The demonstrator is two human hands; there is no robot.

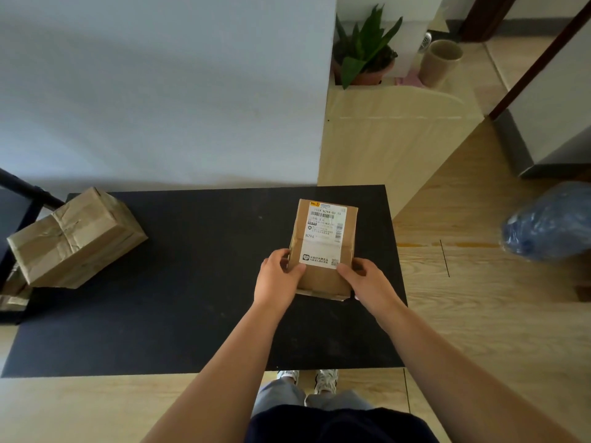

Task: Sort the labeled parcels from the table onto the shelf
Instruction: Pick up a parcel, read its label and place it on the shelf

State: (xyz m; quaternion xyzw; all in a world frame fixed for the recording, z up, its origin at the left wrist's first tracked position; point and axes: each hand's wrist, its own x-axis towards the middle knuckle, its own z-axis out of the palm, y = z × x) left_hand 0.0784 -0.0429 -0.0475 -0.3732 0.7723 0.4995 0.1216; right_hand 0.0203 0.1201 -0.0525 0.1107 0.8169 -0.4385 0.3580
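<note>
Head view looks down on a black rectangular tabletop (179,282) set against a pale wall, with light wood flooring around it. At the tabletop's far left, a large crumpled brown cardboard parcel (75,239) sealed with clear tape overhangs the edge beside a black metal frame (25,187). Right of centre is a smaller brown cardboard parcel with a white printed shipping label (324,247), its label face up. Both bare hands clasp its near end: the left hand (278,279) wraps the left side with the thumb pressed on the label's lower corner, and the right hand (367,282) closes on the right side, thumb on top likewise. Each grip is curled tight against the cardboard. Whether the parcel is resting on the tabletop or lifted just off it cannot be told.
</note>
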